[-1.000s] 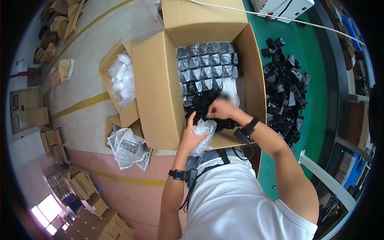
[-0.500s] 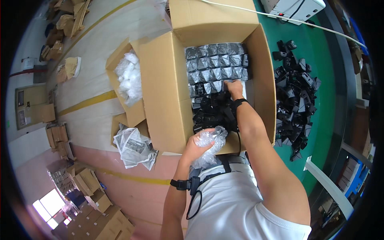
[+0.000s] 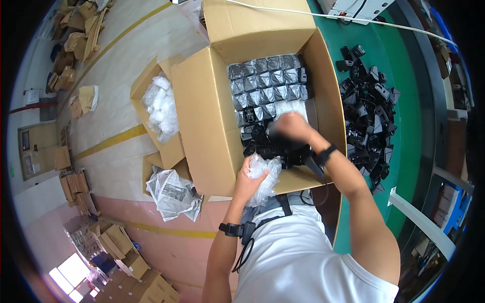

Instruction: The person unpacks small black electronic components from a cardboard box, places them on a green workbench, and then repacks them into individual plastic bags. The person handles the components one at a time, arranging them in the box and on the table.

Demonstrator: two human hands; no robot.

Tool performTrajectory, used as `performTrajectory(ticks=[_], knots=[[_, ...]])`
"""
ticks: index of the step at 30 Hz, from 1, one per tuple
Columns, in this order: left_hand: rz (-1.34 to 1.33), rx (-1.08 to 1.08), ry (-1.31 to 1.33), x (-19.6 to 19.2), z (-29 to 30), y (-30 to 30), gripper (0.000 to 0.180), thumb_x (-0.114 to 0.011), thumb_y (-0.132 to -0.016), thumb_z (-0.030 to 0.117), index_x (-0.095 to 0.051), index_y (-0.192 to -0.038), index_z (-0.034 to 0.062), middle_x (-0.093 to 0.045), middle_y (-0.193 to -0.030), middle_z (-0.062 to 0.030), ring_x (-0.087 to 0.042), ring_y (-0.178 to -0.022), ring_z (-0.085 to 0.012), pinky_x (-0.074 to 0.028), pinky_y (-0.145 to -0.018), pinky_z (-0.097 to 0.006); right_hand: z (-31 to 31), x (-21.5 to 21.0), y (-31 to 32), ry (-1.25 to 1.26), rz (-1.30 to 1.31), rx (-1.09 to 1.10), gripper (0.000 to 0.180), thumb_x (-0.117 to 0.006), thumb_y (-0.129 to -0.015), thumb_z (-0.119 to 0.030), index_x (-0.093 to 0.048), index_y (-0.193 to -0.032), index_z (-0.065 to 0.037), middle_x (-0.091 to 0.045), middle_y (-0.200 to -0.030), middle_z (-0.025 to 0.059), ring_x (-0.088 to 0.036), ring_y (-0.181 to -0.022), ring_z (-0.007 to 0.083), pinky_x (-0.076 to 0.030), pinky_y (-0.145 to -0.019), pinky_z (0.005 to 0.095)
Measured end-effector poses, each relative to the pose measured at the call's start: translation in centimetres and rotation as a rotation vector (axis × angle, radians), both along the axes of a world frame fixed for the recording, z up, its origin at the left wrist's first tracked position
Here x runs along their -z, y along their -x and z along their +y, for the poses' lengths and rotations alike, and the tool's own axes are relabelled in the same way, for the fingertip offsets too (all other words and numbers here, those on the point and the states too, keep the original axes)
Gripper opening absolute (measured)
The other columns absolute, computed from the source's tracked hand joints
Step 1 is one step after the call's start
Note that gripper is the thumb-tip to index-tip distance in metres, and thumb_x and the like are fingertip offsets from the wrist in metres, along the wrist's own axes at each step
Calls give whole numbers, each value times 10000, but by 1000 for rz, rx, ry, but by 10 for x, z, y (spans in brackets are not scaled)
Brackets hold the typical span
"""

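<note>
We're over the big box (image 3: pixel 212 126), open on the green counter (image 3: pixel 419 166). Far half of the box: neat rows of bagged parts (image 3: pixel 268 81). Near half: loose black parts (image 3: pixel 262 144). Right of the box, on the counter, a heap of the same black parts unbagged (image 3: pixel 369 116). Left of the box, a smaller box of clear bags (image 3: pixel 159 108); just nearer than it, another with printed sheets (image 3: pixel 172 192). A white cable (image 3: pixel 353 20) runs beyond the box's far flap.

Left hand (image 3: pixel 250 177) sits at the box's near wall, grip pressed around a crumpled clear bag (image 3: pixel 265 174). Right hand (image 3: pixel 290 126) is inside the box, above the loose parts and blurred; we can't tell whether its grip is spread or closed. The bag is just near-left of the right hand, apart from it, with the box's near wall right under the bag.
</note>
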State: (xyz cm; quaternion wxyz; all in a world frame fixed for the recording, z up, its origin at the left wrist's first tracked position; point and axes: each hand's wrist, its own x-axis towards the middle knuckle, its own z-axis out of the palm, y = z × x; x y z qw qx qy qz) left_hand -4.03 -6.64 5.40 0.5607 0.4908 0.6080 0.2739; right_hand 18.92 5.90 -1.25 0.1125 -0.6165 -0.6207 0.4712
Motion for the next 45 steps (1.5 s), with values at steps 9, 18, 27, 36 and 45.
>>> performTrajectory(ticks=[9, 18, 27, 36, 45], knots=[[49, 221, 423, -9, 7, 2, 384, -763, -769, 156, -604, -1093, 27, -640, -1086, -94, -584, -929, -107, -470, -815, -297, 0, 47, 19, 111, 484, 73, 200, -632, -807, -164, -715, -862, 9, -715, -824, 127, -685, -712, 204, -538, -677, 325], [-174, 77, 106, -43, -5, 17, 427, -768, -761, 113, -566, -1129, 35, -625, -1077, -69, -573, -966, -120, -460, -844, -276, 63, 148, 45, 236, -276, 736, 454, -735, -737, -442, -711, -934, -35, -677, -1072, 161, -645, -1007, 329, -501, -894, 395], [122, 23, -59, -25, 7, 2, 484, -757, -763, 202, -549, -1174, 52, -672, -963, -138, -659, -881, -289, -499, -804, -360, -31, -1, 25, 144, 448, -153, 54, -668, -753, 16, -680, -793, -18, -675, -731, 46, -632, -713, 105, -518, -663, 286], [81, 247, 98, -21, 4, 5, 270, -757, -752, 227, -671, -895, 14, -658, -966, -149, -651, -860, -320, -501, -789, -363, 37, 69, 46, 26, 39, 251, 293, -640, -779, -268, -704, -831, 14, -693, -761, 181, -687, -743, 306, -528, -708, 379], [15, 172, 46, -30, -14, 20, 446, -762, -775, 114, -541, -1149, 16, -633, -1004, -57, -590, -922, -117, -479, -823, -268, 68, 169, 88, 342, 22, 898, 400, -738, -728, -374, -723, -964, -51, -680, -1085, 139, -644, -1035, 291, -501, -903, 371]])
